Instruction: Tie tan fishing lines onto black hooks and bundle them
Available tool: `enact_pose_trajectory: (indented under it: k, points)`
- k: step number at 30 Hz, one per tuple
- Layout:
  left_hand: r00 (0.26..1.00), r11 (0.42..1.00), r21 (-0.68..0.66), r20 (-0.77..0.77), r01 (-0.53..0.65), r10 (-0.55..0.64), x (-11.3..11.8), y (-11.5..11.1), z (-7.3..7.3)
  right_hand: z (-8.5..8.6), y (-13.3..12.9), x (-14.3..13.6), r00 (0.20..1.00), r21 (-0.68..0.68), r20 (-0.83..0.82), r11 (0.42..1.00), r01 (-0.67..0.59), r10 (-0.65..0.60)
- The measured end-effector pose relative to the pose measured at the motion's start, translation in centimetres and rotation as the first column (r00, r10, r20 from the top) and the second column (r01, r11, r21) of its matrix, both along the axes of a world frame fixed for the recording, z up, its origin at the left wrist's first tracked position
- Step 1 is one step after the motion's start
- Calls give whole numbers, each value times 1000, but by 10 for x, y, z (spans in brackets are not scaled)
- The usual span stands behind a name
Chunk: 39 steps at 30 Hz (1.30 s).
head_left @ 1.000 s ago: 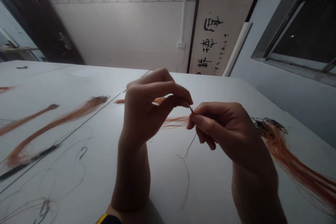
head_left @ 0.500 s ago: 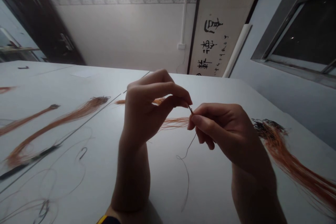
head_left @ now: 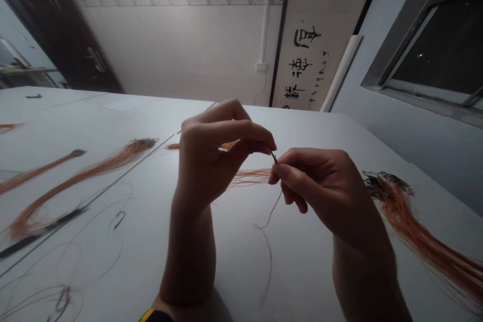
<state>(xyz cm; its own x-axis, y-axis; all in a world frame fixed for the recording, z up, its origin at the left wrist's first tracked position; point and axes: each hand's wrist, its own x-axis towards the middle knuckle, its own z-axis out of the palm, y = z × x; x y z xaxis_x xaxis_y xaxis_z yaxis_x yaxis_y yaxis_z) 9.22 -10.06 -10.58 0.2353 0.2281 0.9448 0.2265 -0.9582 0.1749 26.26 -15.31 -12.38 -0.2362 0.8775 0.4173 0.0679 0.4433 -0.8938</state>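
Observation:
My left hand (head_left: 226,148) is closed in a pinch on the upper end of a small dark fishing hook (head_left: 273,156). My right hand (head_left: 315,178) pinches the hook's lower end, where the line joins it; the fingertips cover the join. From beneath the right fingers a thin fishing line (head_left: 270,229) hangs in a loose curl over the white table (head_left: 241,251). Behind the hands lie orange lines (head_left: 252,176), partly covered by them. By my right wrist rests a bundle of dark hooks (head_left: 388,183) with long orange lines.
Left on the table are two orange line bundles (head_left: 94,163) (head_left: 41,171), a loose hook (head_left: 119,219), tangled line with hooks (head_left: 63,299) and a dark strip (head_left: 45,231) along the table seam. A wall with a framed scroll (head_left: 320,45) stands beyond; a window (head_left: 441,50) is at right.
Almost nothing differs. The lower fingers of my right hand have shifted very slightly; both hands keep their pinch on the hook.

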Motion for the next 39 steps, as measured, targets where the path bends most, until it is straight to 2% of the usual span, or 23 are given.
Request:
enact_pose_trajectory:
  k: [39]
  points:
    - [1000,1000,-15,-19,-7,7,-1,-1,0,0,0,0,999,-5,37,1000,18,-17]
